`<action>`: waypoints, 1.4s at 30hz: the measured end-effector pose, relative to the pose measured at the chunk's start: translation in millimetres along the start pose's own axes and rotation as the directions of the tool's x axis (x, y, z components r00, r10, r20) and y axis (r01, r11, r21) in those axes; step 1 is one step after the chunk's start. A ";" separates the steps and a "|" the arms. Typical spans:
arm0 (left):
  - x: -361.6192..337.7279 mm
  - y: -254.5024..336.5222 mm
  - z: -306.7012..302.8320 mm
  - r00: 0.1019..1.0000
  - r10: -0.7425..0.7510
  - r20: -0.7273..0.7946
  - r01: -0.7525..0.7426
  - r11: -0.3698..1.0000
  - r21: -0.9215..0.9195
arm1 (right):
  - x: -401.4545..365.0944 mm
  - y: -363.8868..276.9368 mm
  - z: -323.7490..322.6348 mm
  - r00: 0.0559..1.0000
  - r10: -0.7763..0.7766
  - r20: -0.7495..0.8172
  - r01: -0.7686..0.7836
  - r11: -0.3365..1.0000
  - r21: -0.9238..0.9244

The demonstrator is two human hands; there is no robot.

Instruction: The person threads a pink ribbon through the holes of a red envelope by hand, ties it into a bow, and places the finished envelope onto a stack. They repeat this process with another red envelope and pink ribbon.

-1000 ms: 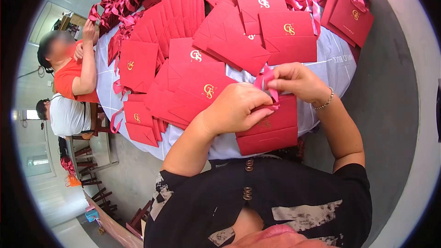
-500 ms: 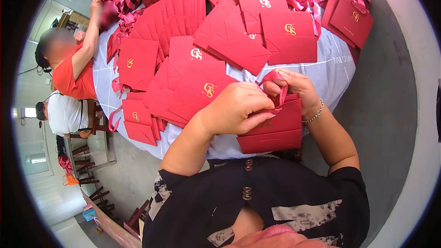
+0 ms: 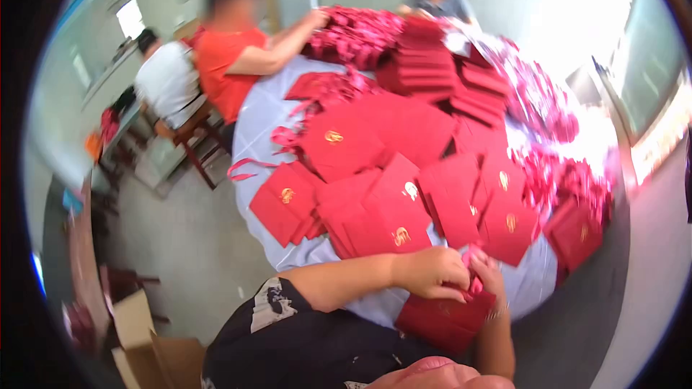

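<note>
A red paper gift bag (image 3: 441, 320) lies folded flat at the table's near edge, in front of my chest. A pink ribbon (image 3: 476, 284) runs at its top edge, between my two hands. My left hand (image 3: 431, 272) is closed, its fingers pinching the ribbon at the bag's edge. Just to the right, my right hand (image 3: 487, 271), with a bracelet at the wrist, is closed on the ribbon too. Motion blur and the fingers hide how the ribbon passes through the bag. Beyond my hands lie more flat red bags (image 3: 393, 209) with gold emblems.
Stacked red bags (image 3: 425, 65) and heaps of pink ribbon (image 3: 357, 32) cover the far part of the round table with its pale cloth (image 3: 252, 130). A person in orange (image 3: 231, 65) handles ribbon at the left; another person (image 3: 443, 3) sits opposite. An open cardboard box (image 3: 169, 360) stands lower left.
The view has swung upward and turned, bringing the far side of the table and the person opposite into sight. Both hands remain together at the bag's ribbon.
</note>
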State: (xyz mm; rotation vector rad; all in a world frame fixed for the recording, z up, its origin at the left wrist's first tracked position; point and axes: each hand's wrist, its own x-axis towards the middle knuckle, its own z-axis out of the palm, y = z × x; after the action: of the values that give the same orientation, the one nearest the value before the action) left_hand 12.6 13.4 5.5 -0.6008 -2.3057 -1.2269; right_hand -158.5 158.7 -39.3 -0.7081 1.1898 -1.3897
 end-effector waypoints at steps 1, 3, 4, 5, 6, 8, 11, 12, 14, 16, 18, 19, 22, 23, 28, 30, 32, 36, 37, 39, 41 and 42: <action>3.4 -0.4 -0.8 0.996 0.049 -0.076 -0.050 0.999 -0.009 | 2.4 4.3 -2.1 0.994 -0.111 0.019 0.107 0.985 0.135; 4.8 0.8 -10.2 0.976 0.130 -0.177 -0.132 0.991 0.002 | -1.8 -18.8 36.0 0.970 -0.159 0.185 -0.040 0.645 0.763; 4.5 1.7 -13.8 0.967 0.140 -0.211 -0.135 0.990 0.040 | -17.0 -42.7 60.6 0.991 0.131 -0.038 -0.078 0.772 0.631; 3.7 2.4 -13.7 0.943 0.124 -0.310 -0.129 0.992 0.006 | -18.9 -39.8 57.8 0.991 0.134 -0.011 -0.100 0.791 0.604; 3.3 2.7 -13.4 0.909 0.107 -0.403 -0.131 0.991 -0.034 | -22.9 -66.9 101.6 0.988 0.154 0.006 -0.127 0.792 0.597; 2.7 3.0 -14.2 0.873 0.119 -0.472 -0.136 0.991 -0.001 | -26.6 -18.6 34.8 0.980 0.197 0.027 -0.175 0.786 0.592; 4.6 4.6 -14.5 0.840 0.173 -0.514 -0.221 0.975 -0.033 | -34.2 -5.2 26.2 0.969 0.245 0.033 -0.214 0.762 0.611; 4.7 4.2 -16.3 0.839 0.189 -0.511 -0.241 0.970 -0.037 | -36.2 -2.5 25.3 0.966 0.256 0.039 -0.224 0.750 0.623; 6.8 1.9 -20.4 0.816 0.252 -0.520 -0.229 0.967 0.109 | -38.3 4.2 17.5 0.958 0.282 0.050 -0.245 0.716 0.654; 8.5 5.8 -18.6 0.700 0.146 -0.699 0.005 0.978 0.209 | -34.5 -6.6 19.2 0.996 -0.067 -0.059 0.084 0.926 0.369; 5.7 1.7 -19.0 0.624 -0.028 -0.781 0.157 0.984 0.090 | -35.5 -8.4 31.7 0.862 -0.305 -0.405 0.347 0.937 0.033; 2.7 4.0 -22.9 0.616 -0.171 -0.769 0.160 0.983 -0.090 | -39.7 -8.4 34.4 0.862 -0.293 -0.413 0.337 0.941 0.036; -2.2 -10.3 -15.2 0.844 0.120 -0.523 -0.001 0.975 0.223 | -47.8 -4.0 29.6 0.876 -0.316 -0.365 0.303 0.948 -0.095; -3.4 -12.1 -8.7 0.897 0.126 -0.423 -0.030 0.973 0.228 | -49.4 2.0 30.1 0.878 -0.306 -0.368 0.293 0.952 -0.092; -11.0 -28.0 5.6 0.943 -0.195 -0.269 0.293 0.869 0.400 | -57.9 6.5 49.7 0.902 -0.328 -0.281 0.294 0.943 -0.159; -9.3 -34.0 0.1 0.950 -0.243 -0.198 0.303 0.875 0.378 | -59.6 7.6 52.1 0.892 -0.375 -0.254 0.327 0.921 -0.212; -7.2 -30.5 -1.6 0.944 -0.144 -0.297 0.252 0.897 0.363 | -57.5 13.2 50.5 0.847 -0.459 -0.268 0.388 0.879 -0.278; -2.8 -0.7 -11.5 0.938 -0.106 -0.329 0.288 0.767 0.573 | -54.6 21.7 52.0 0.791 -0.551 -0.267 0.438 0.814 -0.383; -1.8 7.6 -15.4 0.923 -0.181 -0.341 0.365 0.694 0.620 | -52.9 25.0 49.8 0.752 -0.590 -0.293 0.466 0.791 -0.396; -0.4 7.8 -16.4 0.929 -0.190 -0.318 0.357 0.684 0.636 | -50.5 29.9 44.0 0.705 -0.630 -0.327 0.495 0.766 -0.410; 0.3 6.6 -15.1 0.923 -0.239 -0.301 0.382 0.665 0.642 | -49.0 32.1 37.1 0.665 -0.653 -0.362 0.480 0.745 -0.463; -0.3 6.4 -15.3 0.926 -0.239 -0.294 0.376 0.663 0.647 | -49.0 33.0 35.5 0.661 -0.655 -0.366 0.485 0.745 -0.458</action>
State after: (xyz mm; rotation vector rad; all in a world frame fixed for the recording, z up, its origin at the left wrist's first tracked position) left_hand 19.4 3.6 17.1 0.1883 -2.5135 -0.3996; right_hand -104.5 200.6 -48.6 -1.0616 1.7369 -2.0361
